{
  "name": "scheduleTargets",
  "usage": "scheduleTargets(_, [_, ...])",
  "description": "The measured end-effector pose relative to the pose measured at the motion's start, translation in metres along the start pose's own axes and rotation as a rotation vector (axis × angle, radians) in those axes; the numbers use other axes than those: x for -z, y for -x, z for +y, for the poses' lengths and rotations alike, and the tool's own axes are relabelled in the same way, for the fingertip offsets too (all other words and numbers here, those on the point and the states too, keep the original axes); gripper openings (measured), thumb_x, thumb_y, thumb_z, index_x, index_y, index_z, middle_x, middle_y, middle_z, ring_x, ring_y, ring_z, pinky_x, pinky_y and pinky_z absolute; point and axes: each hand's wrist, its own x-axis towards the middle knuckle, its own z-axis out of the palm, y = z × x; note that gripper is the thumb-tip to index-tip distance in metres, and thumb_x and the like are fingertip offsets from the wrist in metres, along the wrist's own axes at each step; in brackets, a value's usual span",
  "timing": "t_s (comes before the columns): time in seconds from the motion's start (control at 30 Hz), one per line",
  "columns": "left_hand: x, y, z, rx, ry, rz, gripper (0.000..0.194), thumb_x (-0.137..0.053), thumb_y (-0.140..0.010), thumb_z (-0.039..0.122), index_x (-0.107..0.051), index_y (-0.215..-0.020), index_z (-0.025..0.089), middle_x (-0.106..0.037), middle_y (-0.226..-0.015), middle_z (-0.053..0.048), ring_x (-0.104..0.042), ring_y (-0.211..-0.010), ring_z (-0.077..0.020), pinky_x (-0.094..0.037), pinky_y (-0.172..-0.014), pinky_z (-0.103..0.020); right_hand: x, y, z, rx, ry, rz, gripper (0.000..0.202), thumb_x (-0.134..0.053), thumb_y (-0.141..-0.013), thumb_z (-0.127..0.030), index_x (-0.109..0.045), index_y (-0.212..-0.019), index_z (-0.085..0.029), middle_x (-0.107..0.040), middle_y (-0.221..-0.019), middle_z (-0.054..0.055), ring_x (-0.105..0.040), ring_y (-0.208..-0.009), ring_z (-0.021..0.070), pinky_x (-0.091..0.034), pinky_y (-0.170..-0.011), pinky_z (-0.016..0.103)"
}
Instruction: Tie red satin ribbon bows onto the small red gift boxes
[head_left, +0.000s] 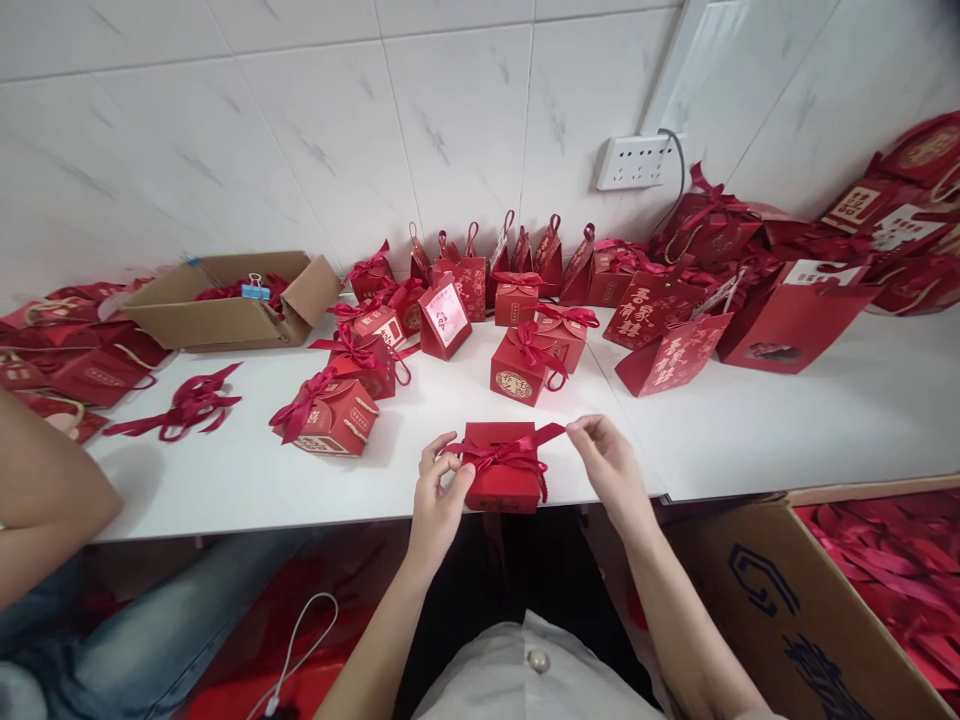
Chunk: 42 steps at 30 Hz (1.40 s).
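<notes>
A red gift box point(501, 492) lies near the table's front edge, with a dark red ribbon point(510, 452) tied across its top in a bow. At the box's left side, my left hand point(441, 490) is closed on the ribbon's left part, its thumb against the bow. My right hand point(609, 462) pinches the tip of the ribbon's right tail, which stretches out above the table. A twisted cord handle hangs at the box's right side. Finished-looking boxes with bows, such as a red box point(519, 368), stand just behind.
Along the tiled wall are several red bags and boxes, and an open cardboard box point(225, 318) with ribbons inside. Loose ribbon point(191, 402) lies at left. Another person's arm point(52, 490) rests by the left edge. A large carton point(739, 580) with red material stands at lower right.
</notes>
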Motion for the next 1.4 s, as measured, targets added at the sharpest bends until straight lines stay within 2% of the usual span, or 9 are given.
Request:
scheduleTargets(0.07, [0.0,-0.001,0.0,-0.004,-0.008,-0.016,0.026,-0.055,-0.079,0.034,-0.045,-0.06,0.019,-0.05,-0.122,-0.009,-0.042,-0.123,-0.0237,-0.037,-0.097,-0.035,-0.003,-0.006,-0.018,0.238,0.205,0.018,0.018,-0.055,-0.083,-0.038,-0.057,-0.083,-0.02,-0.056,-0.08,0.004,-0.052,-0.076,0.0179,-0.042,-0.073,0.033])
scheduleTargets(0.17, [-0.002,-0.002,0.001,-0.01,-0.011,-0.028,0.026,-0.054,-0.079,0.034,-0.044,-0.06,0.019,-0.052,-0.115,-0.008,-0.047,-0.117,-0.0231,-0.036,-0.098,-0.036,-0.021,-0.015,-0.046,0.482,0.465,-0.251,0.013,-0.056,-0.084,-0.028,-0.062,-0.079,-0.018,-0.057,-0.089,0.008,-0.053,-0.092,0.0219,-0.04,-0.086,0.038])
scheduleTargets(0.27, [-0.004,-0.001,0.003,-0.028,-0.042,-0.012,0.025,-0.053,-0.079,0.034,-0.044,-0.06,0.019,-0.053,-0.105,-0.007,-0.051,-0.109,-0.0223,-0.038,-0.095,-0.036,-0.042,-0.022,-0.061,0.445,0.7,-0.533,0.012,-0.064,-0.079,-0.028,-0.065,-0.074,-0.016,-0.058,-0.09,0.009,-0.054,-0.092,0.0239,-0.041,-0.085,0.039])
scheduleTargets(0.37, [-0.006,0.002,0.005,-0.061,-0.08,0.017,0.024,-0.053,-0.078,0.031,-0.044,-0.059,0.02,-0.052,-0.095,-0.006,-0.05,-0.109,-0.0226,-0.04,-0.093,-0.034,-0.052,-0.027,-0.061,0.393,0.767,-0.643,0.009,-0.066,-0.076,-0.021,-0.064,-0.069,-0.016,-0.058,-0.088,0.008,-0.056,-0.086,0.0213,-0.043,-0.08,0.035])
scheduleTargets(0.5, [-0.008,0.004,0.007,-0.095,-0.068,0.026,0.023,-0.053,-0.077,0.027,-0.042,-0.059,0.02,-0.052,-0.099,-0.006,-0.05,-0.106,-0.0206,-0.042,-0.088,-0.031,-0.051,-0.029,-0.052,0.334,0.653,-0.604,0.012,-0.058,-0.08,-0.02,-0.062,-0.069,-0.016,-0.06,-0.086,0.006,-0.058,-0.079,0.0173,-0.044,-0.075,0.03])
scheduleTargets(0.7, [-0.01,0.004,0.009,-0.126,-0.1,0.01,0.024,-0.05,-0.077,0.024,-0.038,-0.058,0.02,-0.044,-0.076,0.0,-0.049,-0.073,-0.0137,-0.043,-0.072,-0.025,-0.047,-0.026,-0.048,0.285,0.581,-0.559,0.012,-0.052,-0.085,-0.025,-0.06,-0.082,-0.016,-0.061,-0.086,0.006,-0.058,-0.081,0.0175,-0.044,-0.074,0.03])
scheduleTargets(0.87, [-0.012,0.004,0.009,-0.169,-0.122,0.038,0.022,-0.051,-0.076,0.023,-0.039,-0.058,0.02,-0.049,-0.086,-0.003,-0.053,-0.089,-0.0169,-0.044,-0.08,-0.028,-0.05,-0.024,-0.047,0.367,0.597,-0.646,0.007,-0.062,-0.077,-0.022,-0.062,-0.072,-0.017,-0.057,-0.092,0.005,-0.058,-0.081,0.0166,-0.044,-0.078,0.032])
scheduleTargets(1.1, [-0.011,0.007,0.008,-0.229,-0.176,0.051,0.021,-0.048,-0.078,0.019,-0.039,-0.059,0.02,-0.055,-0.097,-0.005,-0.054,-0.097,-0.0179,-0.044,-0.086,-0.031,-0.05,-0.027,-0.04,0.239,0.431,-0.461,0.01,-0.051,-0.081,-0.02,-0.054,-0.072,-0.018,-0.064,-0.074,0.002,-0.059,-0.067,0.0146,-0.044,-0.064,0.027])
scheduleTargets(1.4, [-0.012,0.005,0.008,-0.394,-0.296,0.082,0.012,-0.049,-0.073,0.011,-0.044,-0.071,0.021,-0.051,-0.091,-0.004,-0.052,-0.095,-0.0183,-0.044,-0.085,-0.033,-0.045,-0.038,-0.036,0.214,0.392,-0.335,0.014,-0.053,-0.084,-0.029,-0.055,-0.075,-0.019,-0.066,-0.078,0.004,-0.061,-0.073,0.0168,-0.044,-0.07,0.029])
